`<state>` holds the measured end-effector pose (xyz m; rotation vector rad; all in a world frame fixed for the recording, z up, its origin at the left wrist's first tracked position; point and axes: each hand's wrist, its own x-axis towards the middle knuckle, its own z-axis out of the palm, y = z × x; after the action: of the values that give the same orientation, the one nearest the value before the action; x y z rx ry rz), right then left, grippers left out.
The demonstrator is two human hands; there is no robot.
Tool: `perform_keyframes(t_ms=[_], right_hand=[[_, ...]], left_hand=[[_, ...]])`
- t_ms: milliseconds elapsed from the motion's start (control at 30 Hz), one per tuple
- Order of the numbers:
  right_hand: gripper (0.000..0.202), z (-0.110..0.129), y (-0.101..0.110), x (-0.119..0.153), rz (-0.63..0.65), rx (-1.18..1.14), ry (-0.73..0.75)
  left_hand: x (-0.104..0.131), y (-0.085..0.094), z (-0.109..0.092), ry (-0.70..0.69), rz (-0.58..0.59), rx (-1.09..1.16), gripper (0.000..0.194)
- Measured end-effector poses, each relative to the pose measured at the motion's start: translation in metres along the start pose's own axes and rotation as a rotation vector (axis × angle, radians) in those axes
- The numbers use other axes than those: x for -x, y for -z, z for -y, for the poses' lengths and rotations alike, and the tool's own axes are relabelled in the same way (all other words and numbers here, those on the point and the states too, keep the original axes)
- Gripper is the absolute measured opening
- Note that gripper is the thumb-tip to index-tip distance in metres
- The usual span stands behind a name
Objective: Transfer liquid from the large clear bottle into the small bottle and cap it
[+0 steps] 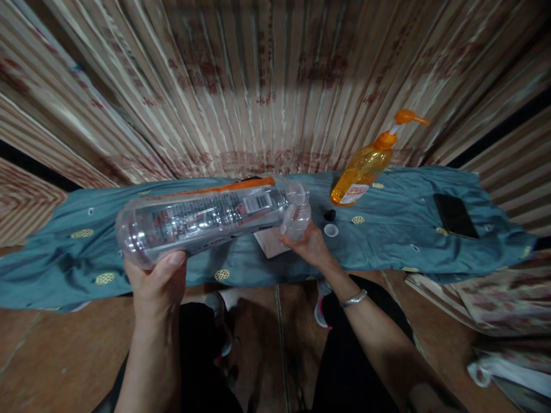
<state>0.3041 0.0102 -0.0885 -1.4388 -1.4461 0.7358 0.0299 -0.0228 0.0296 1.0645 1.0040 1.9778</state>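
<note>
My left hand (157, 281) grips the base end of a large clear bottle (206, 221) with a printed label and barcode. The bottle lies nearly level, its neck pointing right. At its mouth, my right hand (307, 241) holds a small clear container (297, 219). Whether the two rims touch is too blurred to tell. No liquid can be made out in either one. Just right of my right hand, a small black cap (330, 215) and a white round lid (331, 230) lie on the blue cloth (383, 235).
An orange pump bottle (361, 172) stands at the back, right of centre. A dark phone-like object (456, 215) lies farther right. Beneath the large bottle is a pale flat piece (271, 242). A patterned curtain (258, 86) hangs behind the cloth.
</note>
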Motion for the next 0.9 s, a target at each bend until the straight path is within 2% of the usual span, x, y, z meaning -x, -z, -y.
perform_keyframes(t_ms=[567, 900], right_hand=[[0.068, -0.006, -0.003, 0.000, -0.032, -0.019, 0.036], [0.070, -0.002, -0.002, 0.000, -0.038, -0.009, 0.047]], left_hand=[[0.001, 0.002, 0.001, 0.002, 0.036, -0.029, 0.065], [-0.002, 0.009, 0.004, 0.001, 0.073, -0.044, 0.076]])
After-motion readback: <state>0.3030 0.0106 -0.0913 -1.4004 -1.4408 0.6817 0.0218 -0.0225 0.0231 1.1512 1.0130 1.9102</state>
